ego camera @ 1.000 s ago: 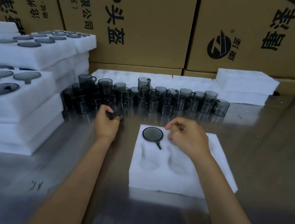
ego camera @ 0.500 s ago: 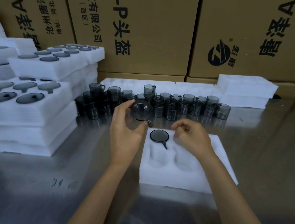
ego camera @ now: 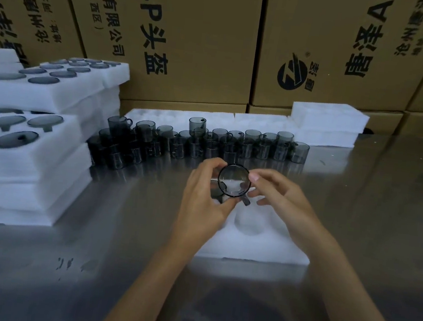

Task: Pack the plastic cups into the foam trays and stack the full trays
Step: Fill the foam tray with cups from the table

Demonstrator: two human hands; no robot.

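Note:
A smoky grey plastic cup point(ego camera: 234, 180) hangs above the white foam tray point(ego camera: 261, 245) on the steel table, its mouth toward me. My left hand point(ego camera: 203, 201) grips it from the left, thumb under the rim. From the right, my right hand point(ego camera: 277, 194) touches its rim with the fingertips, near the handle. Another cup point(ego camera: 214, 191) sits in the tray's far-left pocket, mostly hidden behind my left hand. Several loose cups point(ego camera: 199, 143) stand in rows behind the tray.
Stacks of filled foam trays point(ego camera: 22, 144) rise at the left. Empty foam trays point(ego camera: 328, 118) lie along the back, in front of a wall of cardboard boxes point(ego camera: 192, 39). Bare steel table point(ego camera: 383, 219) lies to the right and near me.
My left hand picked a cup from the rows and carried it right, over the tray. My right hand rose from the tray to meet it.

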